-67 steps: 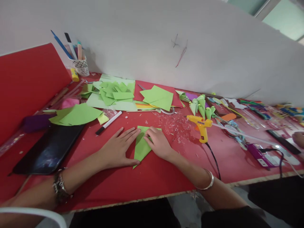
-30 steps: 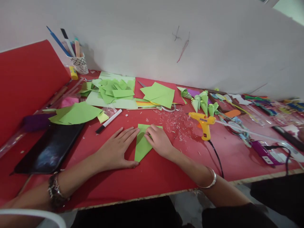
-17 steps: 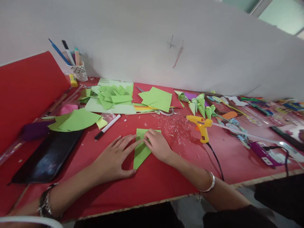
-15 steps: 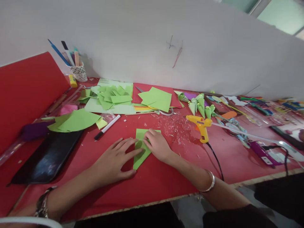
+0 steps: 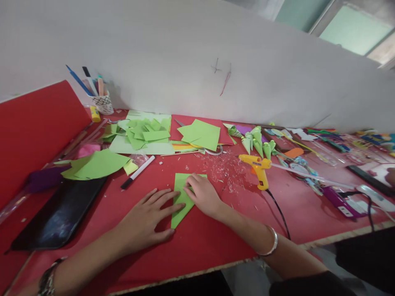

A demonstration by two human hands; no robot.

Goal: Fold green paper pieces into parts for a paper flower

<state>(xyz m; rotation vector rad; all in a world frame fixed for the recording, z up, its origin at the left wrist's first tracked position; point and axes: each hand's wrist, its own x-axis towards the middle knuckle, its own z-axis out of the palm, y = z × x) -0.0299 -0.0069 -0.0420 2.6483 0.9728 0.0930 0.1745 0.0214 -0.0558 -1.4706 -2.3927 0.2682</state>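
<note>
A folded piece of green paper (image 5: 180,209) lies flat on the red tabletop, pointed at its near end. My left hand (image 5: 146,218) is open over its left side, fingers spread, with two fingertips resting on the paper and the thumb by its lower tip. On the paper's upper right part, my right hand (image 5: 202,195) is closed, its fingers curled and pressed onto the sheet. The right palm hides some of the paper. Above my left hand lies a white marker (image 5: 140,169) with a black cap.
Green paper cutouts (image 5: 200,135) and small green squares (image 5: 145,133) lie at the back. Rolled green cones (image 5: 256,139) sit beyond a yellow glue gun (image 5: 257,166). A black phone-like slab (image 5: 58,216) is at left, a purple power strip (image 5: 342,201) at right.
The view has tilted slightly, so everything on the table sits a little lower. Both hands keep nearly the same pose on the green paper.
</note>
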